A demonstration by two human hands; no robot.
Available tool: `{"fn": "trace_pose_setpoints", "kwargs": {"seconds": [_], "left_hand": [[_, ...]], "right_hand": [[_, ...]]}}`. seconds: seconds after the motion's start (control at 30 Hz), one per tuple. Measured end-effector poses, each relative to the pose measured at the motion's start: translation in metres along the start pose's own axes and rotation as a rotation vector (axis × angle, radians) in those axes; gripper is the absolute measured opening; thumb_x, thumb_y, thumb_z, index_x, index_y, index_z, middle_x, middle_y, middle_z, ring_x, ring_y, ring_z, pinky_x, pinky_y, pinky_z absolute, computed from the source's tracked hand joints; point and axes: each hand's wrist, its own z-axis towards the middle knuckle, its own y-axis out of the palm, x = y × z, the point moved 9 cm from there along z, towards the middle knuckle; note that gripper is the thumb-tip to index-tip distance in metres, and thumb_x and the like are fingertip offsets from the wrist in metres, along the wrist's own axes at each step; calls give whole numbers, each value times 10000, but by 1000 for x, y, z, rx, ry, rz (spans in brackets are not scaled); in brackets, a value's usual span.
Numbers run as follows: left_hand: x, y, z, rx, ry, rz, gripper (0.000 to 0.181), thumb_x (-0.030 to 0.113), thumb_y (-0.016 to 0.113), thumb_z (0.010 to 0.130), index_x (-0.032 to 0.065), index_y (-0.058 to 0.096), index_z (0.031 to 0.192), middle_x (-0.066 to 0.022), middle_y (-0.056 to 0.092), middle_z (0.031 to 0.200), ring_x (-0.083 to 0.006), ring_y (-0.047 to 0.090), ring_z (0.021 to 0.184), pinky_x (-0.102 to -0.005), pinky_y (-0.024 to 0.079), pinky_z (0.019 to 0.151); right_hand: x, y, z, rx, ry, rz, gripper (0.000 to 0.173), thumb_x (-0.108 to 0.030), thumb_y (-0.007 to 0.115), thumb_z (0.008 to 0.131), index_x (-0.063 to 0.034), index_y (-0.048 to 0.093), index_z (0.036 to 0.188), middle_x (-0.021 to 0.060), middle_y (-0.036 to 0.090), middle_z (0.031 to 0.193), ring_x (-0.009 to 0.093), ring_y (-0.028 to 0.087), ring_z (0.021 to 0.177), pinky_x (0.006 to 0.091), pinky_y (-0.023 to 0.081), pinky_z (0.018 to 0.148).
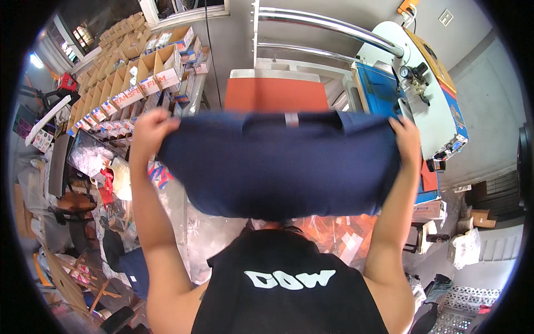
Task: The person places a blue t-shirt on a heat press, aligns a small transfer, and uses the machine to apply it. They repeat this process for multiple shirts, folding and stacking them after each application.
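Note:
A navy blue garment, seemingly a T-shirt, is stretched between my two hands in front of my chest. My left hand grips its upper left corner. At the opposite corner my right hand pinches the fabric. Along the upper edge lies the neckline, with a small pale label near its middle. Beyond the garment, an orange-red flat pad is partly covered from view by the cloth. The lower part of the garment hangs down and hides what is under it.
On the right stands a heat-press machine with a pressure gauge and a blue platen. Chrome rails run behind the pad. Divided cardboard boxes fill the left side. A chair and clutter stand lower left.

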Motion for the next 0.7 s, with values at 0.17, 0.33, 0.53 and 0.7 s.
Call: {"fn": "trace_pose_setpoints", "kwargs": {"seconds": [0.17, 0.33, 0.53, 0.7], "left_hand": [[-48, 80, 56, 171, 243, 172, 559, 368, 786, 859, -14, 655, 1245, -200, 678, 1241, -310, 635, 1198, -376, 462, 1052], [-207, 187, -123, -39, -472, -290, 628, 554, 505, 1022, -18, 666, 1226, -148, 699, 1177, -256, 653, 1113, -381, 486, 979], [-153, 259, -215, -150, -1015, -927, 785, 672, 482, 980, 3, 565, 1382, -144, 682, 1204, -269, 625, 1106, -375, 458, 992], [-166, 194, -196, 159, -677, -482, 497, 417, 579, 1040, -53, 659, 1177, -73, 719, 1008, -151, 630, 883, -306, 496, 834]], "right_hand": [[-49, 127, 24, 85, -287, -296, 436, -379, 672, 903, -32, 692, 1166, 229, 672, 1183, 408, 621, 1118, 484, 482, 991], [109, 240, -144, -426, 487, 382, 579, -445, 650, 966, 17, 602, 1313, 206, 645, 1287, 334, 596, 1221, 449, 454, 1048], [156, 285, -220, -453, 963, 1249, 558, -370, 586, 1031, 35, 510, 1407, 171, 600, 1377, 284, 563, 1289, 424, 445, 1092], [147, 223, -205, -313, 869, 1309, 488, -285, 569, 1043, 30, 491, 1409, 151, 593, 1393, 279, 588, 1258, 436, 459, 1089]]}}
